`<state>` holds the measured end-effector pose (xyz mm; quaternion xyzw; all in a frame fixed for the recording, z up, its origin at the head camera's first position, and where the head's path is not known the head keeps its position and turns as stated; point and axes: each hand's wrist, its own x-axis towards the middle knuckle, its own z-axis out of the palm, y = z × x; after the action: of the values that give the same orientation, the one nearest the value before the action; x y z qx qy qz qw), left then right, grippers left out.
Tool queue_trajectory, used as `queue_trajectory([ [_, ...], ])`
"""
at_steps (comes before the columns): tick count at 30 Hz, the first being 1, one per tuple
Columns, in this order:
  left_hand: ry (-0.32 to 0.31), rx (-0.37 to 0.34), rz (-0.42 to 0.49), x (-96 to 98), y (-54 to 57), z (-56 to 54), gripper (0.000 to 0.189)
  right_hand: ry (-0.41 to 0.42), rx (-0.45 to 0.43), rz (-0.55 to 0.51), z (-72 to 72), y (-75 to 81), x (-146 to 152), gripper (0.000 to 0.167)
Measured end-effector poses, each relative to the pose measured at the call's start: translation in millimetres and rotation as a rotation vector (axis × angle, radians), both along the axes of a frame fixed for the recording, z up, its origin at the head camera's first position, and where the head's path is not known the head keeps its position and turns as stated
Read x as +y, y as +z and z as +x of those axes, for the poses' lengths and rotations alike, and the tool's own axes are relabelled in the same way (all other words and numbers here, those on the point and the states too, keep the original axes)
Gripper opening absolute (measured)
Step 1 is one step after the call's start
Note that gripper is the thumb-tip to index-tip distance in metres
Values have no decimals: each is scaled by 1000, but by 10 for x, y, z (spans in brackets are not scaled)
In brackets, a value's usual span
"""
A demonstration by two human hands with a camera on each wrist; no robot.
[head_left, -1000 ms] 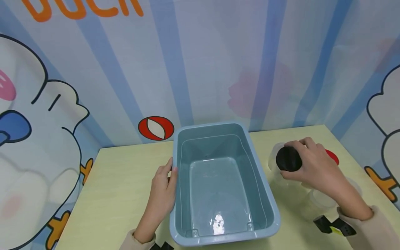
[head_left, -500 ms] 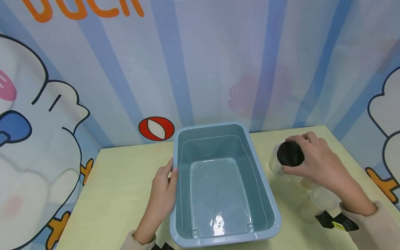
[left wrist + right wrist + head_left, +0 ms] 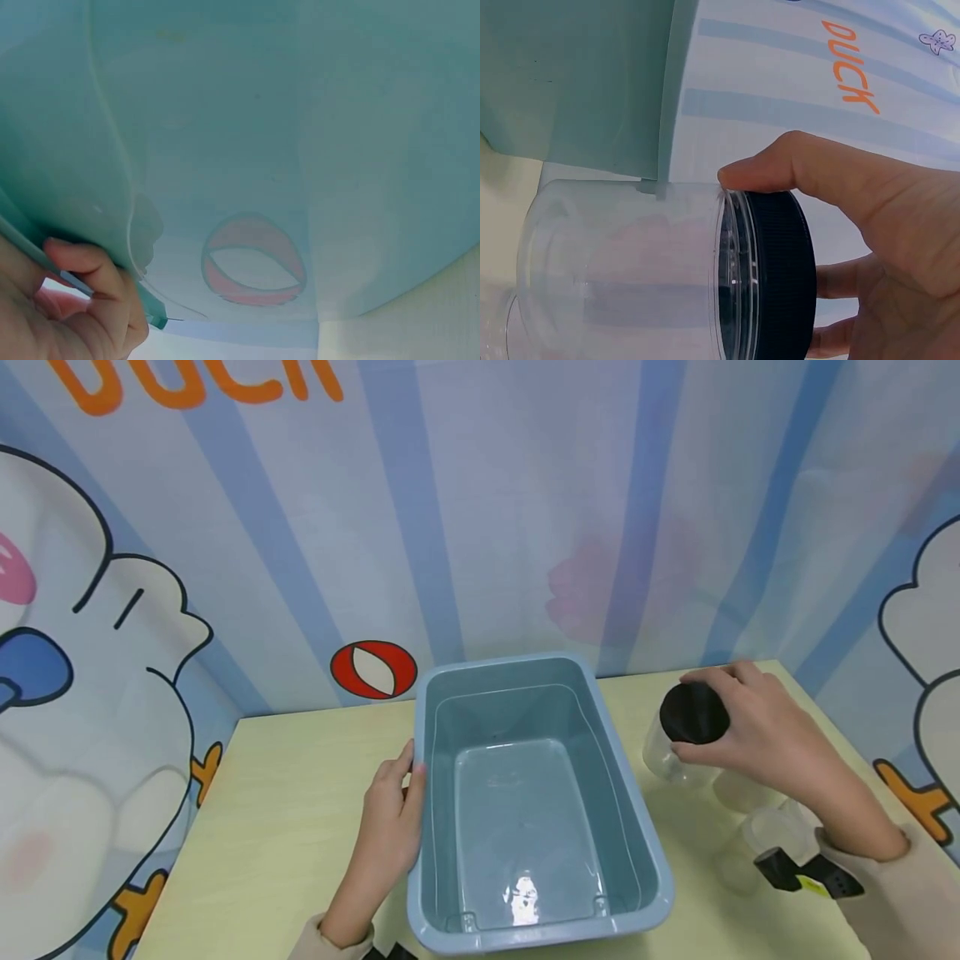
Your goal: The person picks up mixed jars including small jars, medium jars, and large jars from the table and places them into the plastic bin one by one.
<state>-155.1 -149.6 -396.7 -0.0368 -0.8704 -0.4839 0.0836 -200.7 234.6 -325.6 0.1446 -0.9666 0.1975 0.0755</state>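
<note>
My right hand (image 3: 772, 735) grips a clear plastic jar (image 3: 630, 262) by its black screw lid (image 3: 694, 713), on the right side of the table. In the right wrist view, the thumb lies at the lid's edge and the jar looks see-through. Whether its base touches the table, I cannot tell. My left hand (image 3: 393, 810) holds the left rim of a blue-grey plastic bin (image 3: 542, 937), with fingers curled over the edge in the left wrist view. Nothing lies inside the bin.
Under my right forearm stand more clear jars (image 3: 780, 832), partly hidden. The pale yellow table (image 3: 300, 827) extends left of the bin. Behind it hangs a striped blue backdrop (image 3: 517, 527) with cartoon prints.
My right hand has shifted slightly toward the back of the table with the black-lidded jar. A red lid seen earlier is now hidden behind it. My left hand and the bin stay put.
</note>
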Motion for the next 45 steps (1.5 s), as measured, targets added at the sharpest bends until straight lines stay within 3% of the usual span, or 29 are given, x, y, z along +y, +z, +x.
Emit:
queue_trajectory([
  [15,-10,6,5,-6,0,4,49,18,18,52,-8,193,-86,75],
  [31,-20,33,14,-15,-2,7,48,12,24,31,-2,421,-202,72],
  [45,-31,42,13,-25,-9,14,48,44,89,45,-40,640,-313,68],
])
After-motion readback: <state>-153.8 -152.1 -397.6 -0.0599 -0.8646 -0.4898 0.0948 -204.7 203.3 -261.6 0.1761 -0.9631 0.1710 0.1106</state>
